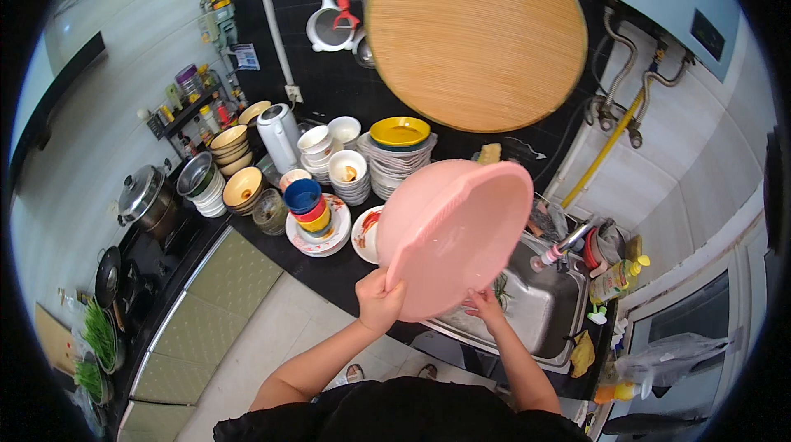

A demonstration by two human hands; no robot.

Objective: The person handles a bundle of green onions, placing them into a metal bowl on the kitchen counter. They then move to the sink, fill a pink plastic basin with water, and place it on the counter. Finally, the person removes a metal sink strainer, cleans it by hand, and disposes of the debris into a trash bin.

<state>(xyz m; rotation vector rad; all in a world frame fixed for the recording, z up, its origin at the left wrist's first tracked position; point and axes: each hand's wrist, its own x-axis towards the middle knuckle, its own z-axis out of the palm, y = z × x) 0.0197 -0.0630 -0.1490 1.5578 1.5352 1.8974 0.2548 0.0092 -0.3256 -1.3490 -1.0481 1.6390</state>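
A large pink plastic basin [460,244] is tilted on its side above the counter and the left part of the sink, its hollow facing right and toward me. My left hand [380,301] grips its near rim, thumb over the edge. Fingers apart, my right hand [485,308] is at the lower rim and appears to touch the inner wall. Beneath and beyond that hand lies the stainless steel sink [525,312], partly hidden by the basin. Some green leafy stalks [500,290] show in it. A faucet [562,244] reaches over the sink from its far right side.
Left of the basin stand stacked plates [395,161], white bowls [350,179], colored cups [306,201] and a white kettle [279,136]. A round woven tray [476,34] hangs on the wall. Dish soap [618,281] and a yellow cloth [582,353] sit right of the sink.
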